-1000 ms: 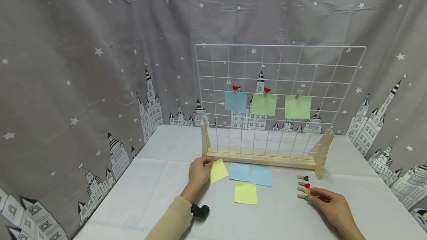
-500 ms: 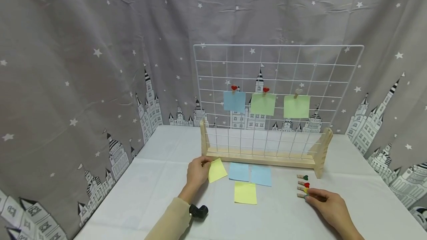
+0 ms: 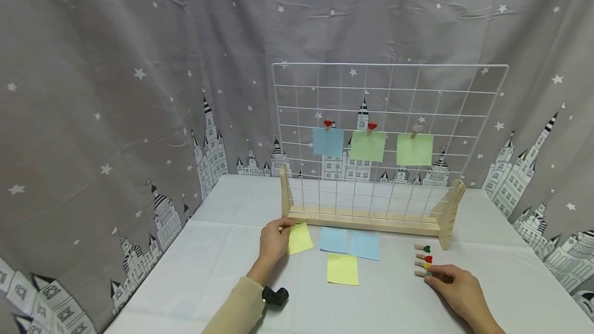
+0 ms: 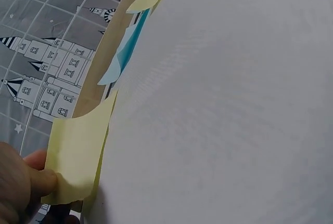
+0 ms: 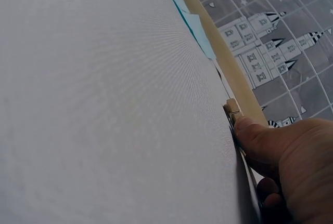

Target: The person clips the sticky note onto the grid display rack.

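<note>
At the left, my left hand (image 3: 274,241) pinches a yellow sticky note (image 3: 300,238) by its left edge; in the left wrist view the thumb lies on that note (image 4: 78,156), which curves up. At the right, my right hand (image 3: 457,290) has thumb and finger on the heart end of the nearest mini wooden clothespin (image 3: 419,273), its teal heart mostly covered. In the right wrist view that clothespin's wooden end (image 5: 232,106) sticks out past the thumb. Just beyond lie clothespins with a yellow heart (image 3: 426,266), a red heart (image 3: 428,259) and a dark green heart (image 3: 426,249).
A white wire grid (image 3: 390,89) stands on a wooden base (image 3: 362,221). Clipped to it are a blue note (image 3: 328,142) and two green notes (image 3: 368,147). Two blue notes (image 3: 333,240) and another yellow note (image 3: 342,269) lie on the white tabletop (image 3: 209,262).
My left hand has drawn the yellow note slightly left, away from the blue notes. My right fingers have shifted a little left, over the nearest clothespin's heart.
</note>
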Demonstrator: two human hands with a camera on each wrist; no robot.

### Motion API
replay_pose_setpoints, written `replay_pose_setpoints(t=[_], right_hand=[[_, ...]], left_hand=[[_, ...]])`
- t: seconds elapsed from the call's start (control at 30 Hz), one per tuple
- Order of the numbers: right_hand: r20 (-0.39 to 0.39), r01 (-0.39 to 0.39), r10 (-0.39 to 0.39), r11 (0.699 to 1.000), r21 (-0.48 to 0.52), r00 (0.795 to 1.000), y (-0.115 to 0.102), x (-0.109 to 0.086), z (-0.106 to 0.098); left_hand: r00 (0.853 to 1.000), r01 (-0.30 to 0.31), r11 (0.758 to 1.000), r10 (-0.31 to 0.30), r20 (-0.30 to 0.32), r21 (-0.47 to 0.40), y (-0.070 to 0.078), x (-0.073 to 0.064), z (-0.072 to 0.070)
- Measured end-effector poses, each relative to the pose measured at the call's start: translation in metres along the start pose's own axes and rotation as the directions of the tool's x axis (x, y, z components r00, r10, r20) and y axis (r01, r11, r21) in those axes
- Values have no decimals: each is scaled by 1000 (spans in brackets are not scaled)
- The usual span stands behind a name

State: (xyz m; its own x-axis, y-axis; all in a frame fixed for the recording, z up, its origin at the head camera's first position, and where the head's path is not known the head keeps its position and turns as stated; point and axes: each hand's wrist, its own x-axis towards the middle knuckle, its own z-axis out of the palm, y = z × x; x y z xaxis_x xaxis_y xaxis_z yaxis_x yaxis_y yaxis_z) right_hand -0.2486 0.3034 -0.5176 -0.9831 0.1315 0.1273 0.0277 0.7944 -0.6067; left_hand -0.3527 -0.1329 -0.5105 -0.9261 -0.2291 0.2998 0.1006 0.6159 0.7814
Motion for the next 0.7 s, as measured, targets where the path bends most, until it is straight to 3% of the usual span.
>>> replay_pose_setpoints(t=[0.7], right_hand=[[75, -92, 86, 993, 72, 993, -4, -1, -1]], left_hand=[[1000, 4, 998, -4, 10, -61, -5, 1, -1]])
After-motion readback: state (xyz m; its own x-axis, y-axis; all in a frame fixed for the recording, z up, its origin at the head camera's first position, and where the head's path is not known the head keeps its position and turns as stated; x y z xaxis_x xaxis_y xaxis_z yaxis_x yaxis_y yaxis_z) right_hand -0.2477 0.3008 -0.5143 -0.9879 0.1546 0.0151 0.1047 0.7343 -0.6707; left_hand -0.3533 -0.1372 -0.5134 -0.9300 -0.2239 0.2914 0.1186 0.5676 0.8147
